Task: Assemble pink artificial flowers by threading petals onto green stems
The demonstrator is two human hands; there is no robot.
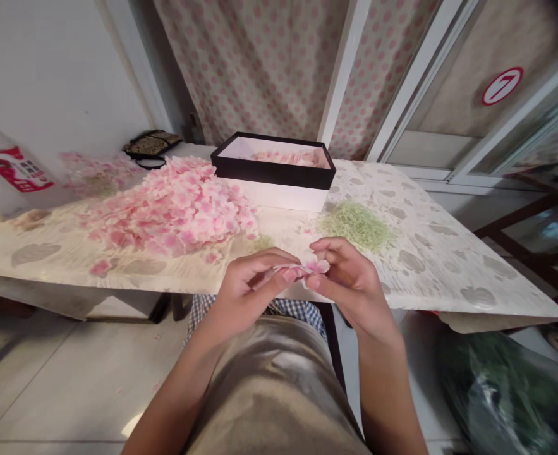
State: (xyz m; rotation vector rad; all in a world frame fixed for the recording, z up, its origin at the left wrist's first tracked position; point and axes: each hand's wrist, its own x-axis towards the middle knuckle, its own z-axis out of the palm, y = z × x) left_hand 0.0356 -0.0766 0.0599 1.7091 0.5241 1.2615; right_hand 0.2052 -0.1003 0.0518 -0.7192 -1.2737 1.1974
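Pink and white petals (pixel 317 266) are held between my two hands, just above the table's front edge. My left hand (pixel 254 284) pinches them from the left with thumb and fingers. From the right, my right hand (pixel 349 281) closes on the same petals with its thumb below them. Behind my left hand lies a large heap of pink flowers (pixel 179 208). A pile of thin green pieces (pixel 357 226) sits behind my right hand. The black-rimmed white box (pixel 288 197) stands at the back with pink flowers inside.
The patterned tablecloth (pixel 430 265) covers the table. At the far left are a bottle with a red label (pixel 20 170) and a dark patterned pouch (pixel 153 144). A clear plastic bag (pixel 506 404) with dark green contents is at lower right.
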